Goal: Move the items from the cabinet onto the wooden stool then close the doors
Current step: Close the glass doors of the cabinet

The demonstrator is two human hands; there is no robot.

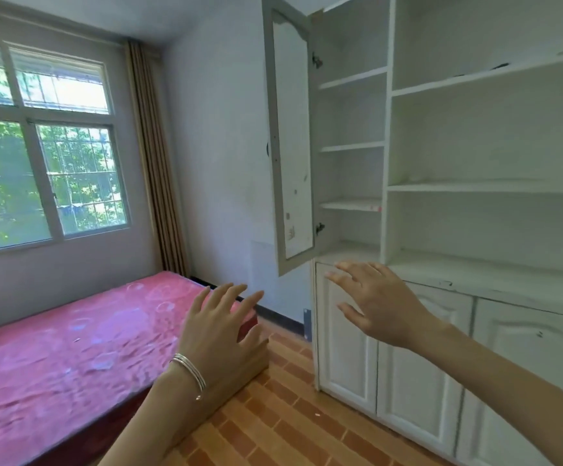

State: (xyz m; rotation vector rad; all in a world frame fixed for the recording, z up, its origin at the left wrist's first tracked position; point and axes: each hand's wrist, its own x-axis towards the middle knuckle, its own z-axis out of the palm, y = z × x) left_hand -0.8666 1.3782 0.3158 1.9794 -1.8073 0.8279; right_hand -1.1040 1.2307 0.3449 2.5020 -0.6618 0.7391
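A tall white cabinet (387,136) fills the right side, its narrow upper door (290,136) swung open to the left. The narrow shelves (352,206) behind that door and the wide shelves (488,187) beside them hold no items that I can see. My left hand (221,326), with a silver bracelet on the wrist, hovers with fingers spread in front of the bed corner and holds nothing. My right hand (379,301) is raised, fingers spread and empty, in front of the top of the lower left cabinet door (345,331). No wooden stool is in view.
A bed with a pink cover (71,348) takes up the lower left, under a barred window (44,156) with a brown curtain (157,163). Brick-patterned floor (290,415) runs between the bed and the shut lower cabinet doors (421,375).
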